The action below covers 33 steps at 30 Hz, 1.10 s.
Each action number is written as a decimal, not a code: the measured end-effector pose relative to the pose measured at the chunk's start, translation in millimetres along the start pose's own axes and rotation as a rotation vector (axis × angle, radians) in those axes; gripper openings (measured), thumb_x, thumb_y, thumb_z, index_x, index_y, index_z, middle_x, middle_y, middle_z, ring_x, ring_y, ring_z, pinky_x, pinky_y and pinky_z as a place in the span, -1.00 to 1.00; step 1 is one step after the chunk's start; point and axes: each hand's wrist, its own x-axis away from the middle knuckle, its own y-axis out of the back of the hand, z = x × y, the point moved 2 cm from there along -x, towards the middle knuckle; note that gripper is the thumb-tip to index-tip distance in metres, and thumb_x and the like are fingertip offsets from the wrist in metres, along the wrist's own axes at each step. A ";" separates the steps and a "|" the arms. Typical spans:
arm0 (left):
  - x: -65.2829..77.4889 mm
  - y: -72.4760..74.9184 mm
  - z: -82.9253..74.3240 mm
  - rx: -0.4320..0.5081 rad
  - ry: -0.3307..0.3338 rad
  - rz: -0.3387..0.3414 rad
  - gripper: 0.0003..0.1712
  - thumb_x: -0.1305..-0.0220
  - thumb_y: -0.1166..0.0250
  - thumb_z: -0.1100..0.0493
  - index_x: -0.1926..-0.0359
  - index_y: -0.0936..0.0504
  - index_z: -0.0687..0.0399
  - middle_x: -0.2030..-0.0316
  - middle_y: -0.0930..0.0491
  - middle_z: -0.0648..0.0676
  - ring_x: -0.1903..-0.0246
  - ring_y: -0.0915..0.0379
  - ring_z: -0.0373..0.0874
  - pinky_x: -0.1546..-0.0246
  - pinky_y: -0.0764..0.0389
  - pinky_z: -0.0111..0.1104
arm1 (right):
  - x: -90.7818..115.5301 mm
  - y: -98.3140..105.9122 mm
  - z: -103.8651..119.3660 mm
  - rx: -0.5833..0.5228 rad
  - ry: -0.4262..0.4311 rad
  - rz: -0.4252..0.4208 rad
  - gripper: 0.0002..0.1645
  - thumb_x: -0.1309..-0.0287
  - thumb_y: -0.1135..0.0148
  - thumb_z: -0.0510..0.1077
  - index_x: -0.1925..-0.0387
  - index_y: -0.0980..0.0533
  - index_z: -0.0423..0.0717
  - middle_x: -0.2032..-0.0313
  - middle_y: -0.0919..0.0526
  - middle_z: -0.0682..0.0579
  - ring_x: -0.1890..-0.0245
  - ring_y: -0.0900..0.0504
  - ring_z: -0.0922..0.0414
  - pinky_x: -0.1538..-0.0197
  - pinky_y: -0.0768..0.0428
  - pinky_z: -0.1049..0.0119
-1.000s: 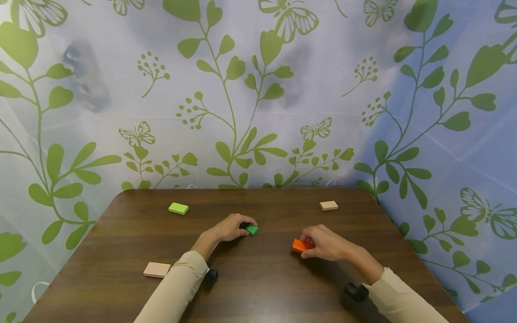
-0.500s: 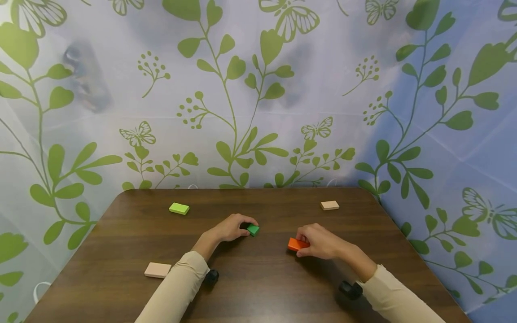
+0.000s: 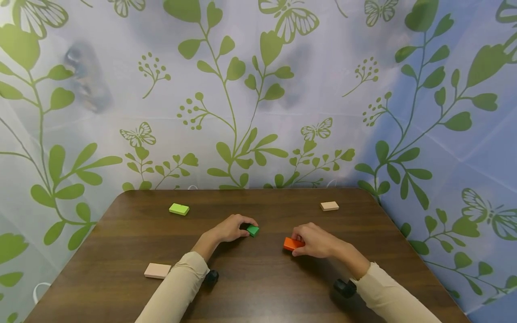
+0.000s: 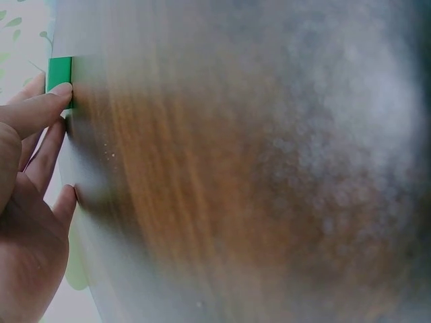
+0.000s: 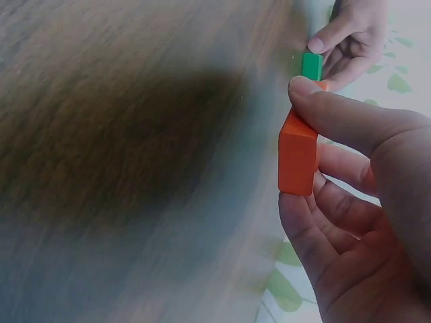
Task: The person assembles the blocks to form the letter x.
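To the right of the green block and slightly nearer the person, the head view shows the orange block, a gap of brown wood-grain table between them. That gap looks like the relation that matters: the orange block's long axis points roughly across it, and the green block's bare end faces back. The left hand grips the green block from its left; the right hand, beyond the orange block, pinches that one. Well left of the green block and farther back lies a lime block; back and right, a small pale block; left and nearer, a larger pale block. In the left wrist view, thumb and finger clamp the green block, smooth and flat-faced, while the little finger stands apart below it. In the right wrist view, on the near side of the green block, thumb and fingers clamp the orange block, a crisp-edged, matte cuboid; whether it touches the table cannot be told.
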 end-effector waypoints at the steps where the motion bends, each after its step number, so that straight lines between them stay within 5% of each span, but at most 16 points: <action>1: -0.1 -0.1 0.0 -0.002 0.001 0.000 -0.62 -0.37 -0.35 0.40 -0.18 -0.68 0.16 0.00 -0.68 0.08 0.01 -0.57 0.02 -0.02 -0.58 -0.09 | -0.8 -0.2 0.5 0.000 0.003 -0.001 -0.69 -0.11 -0.60 -0.02 0.26 -0.60 -0.02 0.42 -0.51 0.20 0.43 -0.42 0.26 0.34 -0.46 0.33; 33: -1.9 1.6 1.9 -0.001 -0.012 0.004 -0.62 -0.36 -0.38 0.38 -0.17 -0.70 0.15 -0.01 -0.69 0.07 0.02 -0.56 -0.02 -0.07 -0.57 -0.08 | -33.4 -20.6 18.2 -0.013 0.011 -0.048 -0.65 -0.09 -0.61 0.04 0.24 -0.66 -0.07 0.40 -0.58 0.21 0.43 -0.47 0.27 0.32 -0.50 0.34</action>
